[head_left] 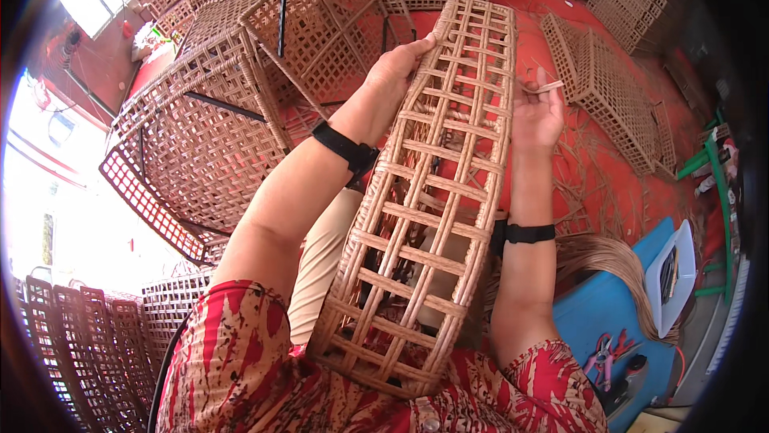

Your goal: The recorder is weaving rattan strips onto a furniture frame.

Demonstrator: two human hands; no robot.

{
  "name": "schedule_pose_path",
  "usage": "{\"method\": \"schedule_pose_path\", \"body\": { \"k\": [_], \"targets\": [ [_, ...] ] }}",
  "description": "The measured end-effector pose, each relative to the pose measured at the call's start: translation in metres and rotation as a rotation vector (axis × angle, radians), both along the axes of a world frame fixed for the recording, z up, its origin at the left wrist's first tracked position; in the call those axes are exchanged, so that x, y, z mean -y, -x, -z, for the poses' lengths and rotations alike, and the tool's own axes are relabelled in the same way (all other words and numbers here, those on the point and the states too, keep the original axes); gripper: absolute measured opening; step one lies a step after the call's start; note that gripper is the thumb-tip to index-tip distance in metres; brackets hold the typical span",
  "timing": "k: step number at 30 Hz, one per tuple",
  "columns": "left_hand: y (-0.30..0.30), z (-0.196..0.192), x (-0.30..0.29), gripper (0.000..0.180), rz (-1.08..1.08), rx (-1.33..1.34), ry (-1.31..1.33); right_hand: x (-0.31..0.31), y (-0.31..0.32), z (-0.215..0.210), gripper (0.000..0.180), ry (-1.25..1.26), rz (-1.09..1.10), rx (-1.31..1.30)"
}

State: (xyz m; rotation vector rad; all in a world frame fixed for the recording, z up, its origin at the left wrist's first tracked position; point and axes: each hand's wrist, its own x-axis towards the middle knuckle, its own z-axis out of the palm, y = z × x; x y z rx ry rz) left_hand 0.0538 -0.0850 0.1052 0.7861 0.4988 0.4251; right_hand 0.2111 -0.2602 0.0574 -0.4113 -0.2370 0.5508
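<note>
A long, narrow woven wicker frame [436, 185] with an open lattice face lies lengthwise on my lap, its far end raised. My left hand [400, 64] grips its left edge close to the far end, the fingertips hidden behind the frame. On the other side, my right hand [541, 112] is beside the right edge, palm turned up. A short pale wicker strand [549, 88] is pinched in its fingers. Dark bands circle both wrists.
Large woven wicker panels on frames [200, 128] stand at the left. More wicker pieces [613, 92] lie on the red floor [593, 169] strewn with scraps. At the right, a blue surface [573, 313] holds pliers [601, 361], a white container [671, 281] and a strand bundle [617, 261].
</note>
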Motion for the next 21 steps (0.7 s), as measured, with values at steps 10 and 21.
{"method": "schedule_pose_path", "body": {
  "k": [10,21],
  "targets": [
    [-0.005,0.012,-0.006,0.032,-0.022,0.025,-0.001,-0.003,-0.001,0.009,0.019,-0.218,-0.066,-0.137],
    [-0.005,0.016,-0.003,0.037,0.001,0.031,-0.076,-0.011,-0.017,0.064,0.032,0.274,-0.509,0.221]
  ]
}}
